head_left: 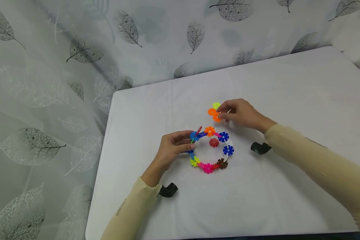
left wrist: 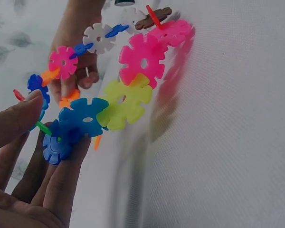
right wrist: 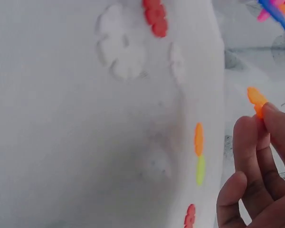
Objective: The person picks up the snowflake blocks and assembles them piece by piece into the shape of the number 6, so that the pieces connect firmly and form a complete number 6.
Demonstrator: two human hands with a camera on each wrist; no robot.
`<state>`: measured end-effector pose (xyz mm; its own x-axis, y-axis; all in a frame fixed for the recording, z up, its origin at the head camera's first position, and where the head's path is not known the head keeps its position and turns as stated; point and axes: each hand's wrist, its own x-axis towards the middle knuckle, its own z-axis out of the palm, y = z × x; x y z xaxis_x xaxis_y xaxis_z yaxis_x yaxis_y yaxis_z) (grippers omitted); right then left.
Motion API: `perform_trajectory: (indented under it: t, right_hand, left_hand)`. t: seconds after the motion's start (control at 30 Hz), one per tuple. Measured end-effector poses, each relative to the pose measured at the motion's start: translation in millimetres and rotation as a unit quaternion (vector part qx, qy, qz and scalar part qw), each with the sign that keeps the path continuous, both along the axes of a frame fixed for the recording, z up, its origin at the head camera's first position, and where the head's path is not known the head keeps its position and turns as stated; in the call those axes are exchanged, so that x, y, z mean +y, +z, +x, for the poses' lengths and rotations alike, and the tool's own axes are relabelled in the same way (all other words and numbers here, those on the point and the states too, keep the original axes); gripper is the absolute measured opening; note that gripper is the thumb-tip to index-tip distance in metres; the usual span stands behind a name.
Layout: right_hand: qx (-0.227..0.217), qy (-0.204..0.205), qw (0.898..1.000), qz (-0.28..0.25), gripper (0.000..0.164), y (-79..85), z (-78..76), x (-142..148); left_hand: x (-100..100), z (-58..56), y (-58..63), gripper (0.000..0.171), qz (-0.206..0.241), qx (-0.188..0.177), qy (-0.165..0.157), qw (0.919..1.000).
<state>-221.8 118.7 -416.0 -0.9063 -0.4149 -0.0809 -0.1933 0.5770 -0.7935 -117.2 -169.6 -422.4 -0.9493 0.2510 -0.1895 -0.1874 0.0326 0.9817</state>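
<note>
Left hand (head_left: 172, 146) grips disc ring (head_left: 208, 168); right hand (head_left: 241, 113) pinches orange disc (right wrist: 255, 96); both well inside the table edge (head_left: 258, 65).

Grey leaf-printed fabric curtains (head_left: 159, 36) line the far and left edges of the white rectangular table (head_left: 264, 196). Lighting is diffuse.

Disc ring (head_left: 208, 169) looks plastic, smooth, faintly glossy. White tablecloth (head_left: 258, 200) under ring is matt, fine-woven. Beige sleeves (head_left: 318, 163) either side of ring: matt cloth.
</note>
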Motion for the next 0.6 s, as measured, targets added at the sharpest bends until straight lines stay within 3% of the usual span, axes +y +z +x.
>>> perform_trajectory:
  t: [0.37, 0.6]
  right_hand:
    - [0.019, 0.032, 0.993, -0.108, 0.021, 19.9, 19.7, -4.4]
    - [0.046, 0.033, 0.990, -0.128, 0.018, 27.8, 30.9, -9.6]
  left_hand:
    - [10.4, 0.3, -1.5, 0.040, -0.012, 0.066, 0.001, 0.9977]
    - [15.3, 1.7, 2.3, 0.040, -0.029, 0.079, 0.005, 0.9964]
